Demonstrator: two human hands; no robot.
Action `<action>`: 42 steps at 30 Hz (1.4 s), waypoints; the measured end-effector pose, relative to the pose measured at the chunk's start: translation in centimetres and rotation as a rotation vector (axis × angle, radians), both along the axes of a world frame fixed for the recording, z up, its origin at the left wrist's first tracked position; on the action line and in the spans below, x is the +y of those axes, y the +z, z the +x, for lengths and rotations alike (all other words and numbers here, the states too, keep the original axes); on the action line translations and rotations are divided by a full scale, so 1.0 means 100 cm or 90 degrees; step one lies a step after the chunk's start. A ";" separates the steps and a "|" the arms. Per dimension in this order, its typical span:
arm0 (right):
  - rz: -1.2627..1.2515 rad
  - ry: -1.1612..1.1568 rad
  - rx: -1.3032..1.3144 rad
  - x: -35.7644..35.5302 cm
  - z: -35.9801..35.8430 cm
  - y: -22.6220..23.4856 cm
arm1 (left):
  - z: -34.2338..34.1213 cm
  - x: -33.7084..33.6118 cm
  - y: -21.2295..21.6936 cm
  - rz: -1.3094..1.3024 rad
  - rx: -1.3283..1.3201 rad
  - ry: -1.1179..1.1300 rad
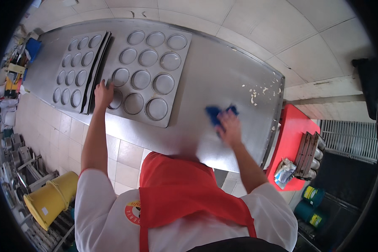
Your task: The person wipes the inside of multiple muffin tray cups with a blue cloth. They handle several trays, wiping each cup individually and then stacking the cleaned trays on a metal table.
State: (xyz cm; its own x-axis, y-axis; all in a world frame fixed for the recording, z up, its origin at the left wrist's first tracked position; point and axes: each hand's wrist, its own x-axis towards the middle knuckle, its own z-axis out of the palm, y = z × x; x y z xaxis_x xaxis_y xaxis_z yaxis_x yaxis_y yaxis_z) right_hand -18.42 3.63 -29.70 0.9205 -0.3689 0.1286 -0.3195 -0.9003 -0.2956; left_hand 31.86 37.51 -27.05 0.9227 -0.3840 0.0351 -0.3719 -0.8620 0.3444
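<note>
I see the steel tabletop [214, 71] carrying a large baking tray [149, 69] with round moulds and a stack of smaller trays [77, 69] just left of it. My left hand [103, 93] rests flat and open on the big tray's near left edge. My right hand [229, 126] presses a blue cloth [216, 112] onto the bare tabletop, fingers spread over it; crumbs [256, 94] lie beyond.

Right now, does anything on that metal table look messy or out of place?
Yes: pale crumbs lie scattered near the far right end of the steel table, beyond the blue cloth under the right hand. The muffin trays look orderly.
</note>
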 end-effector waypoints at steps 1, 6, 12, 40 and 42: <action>0.016 -0.031 -0.050 -0.035 0.019 0.002 | 0.018 -0.013 0.003 0.051 0.080 0.031; 0.029 -0.279 -0.222 -0.089 0.066 0.077 | 0.034 -0.030 -0.035 -0.056 0.064 -0.033; -0.043 -0.243 -0.020 0.053 -0.041 0.044 | -0.062 -0.095 -0.017 -0.216 0.192 -0.130; -0.059 -0.181 0.081 0.089 0.060 0.045 | -0.188 -0.138 -0.043 -0.264 0.072 -0.311; -0.124 -0.357 0.112 0.028 0.090 0.039 | -0.188 -0.141 -0.032 -0.251 0.119 -0.343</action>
State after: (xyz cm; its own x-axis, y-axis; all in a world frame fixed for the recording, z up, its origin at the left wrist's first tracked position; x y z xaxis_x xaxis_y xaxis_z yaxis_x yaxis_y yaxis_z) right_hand -9.46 6.46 -25.84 0.6064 -0.7881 0.1063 -0.7891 -0.6128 -0.0421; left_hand 13.01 23.46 -30.25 0.6113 -0.7815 0.1249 -0.6166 -0.3714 0.6941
